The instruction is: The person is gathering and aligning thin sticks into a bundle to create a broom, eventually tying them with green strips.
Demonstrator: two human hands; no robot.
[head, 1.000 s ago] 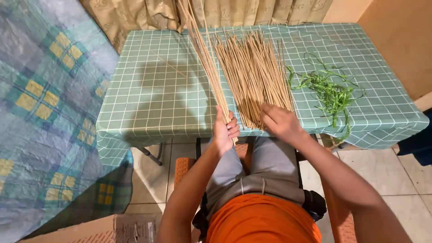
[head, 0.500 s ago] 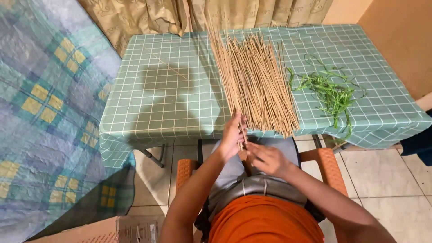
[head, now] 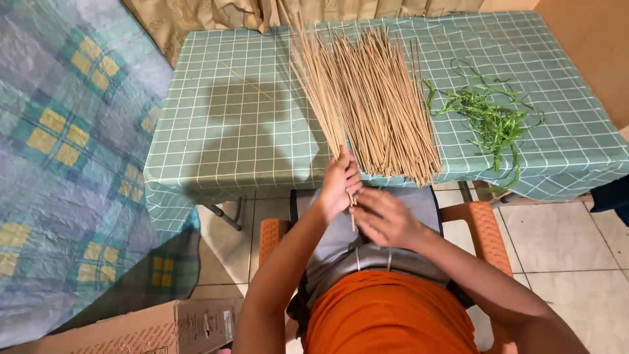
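The left hand (head: 339, 185) is closed around the near ends of a small bundle of thin tan sticks (head: 313, 85), gripping it just past the table's front edge, over the lap. From that grip the bundle runs up and away, its long axis slanting toward the far-left of the table, the far ends fanning out near the curtain (head: 216, 16). The right hand (head: 383, 219) sits just beside the left one, lower and nearer the body, fingers curled at the bundle's butt ends (whether it pinches a stick or only touches them cannot be told). Just to the right of the held bundle lies the large loose pile of sticks (head: 393, 105), spread on the green checked tablecloth (head: 229, 131). Further right rests a tangle of green strips (head: 488, 118), well apart from both hands
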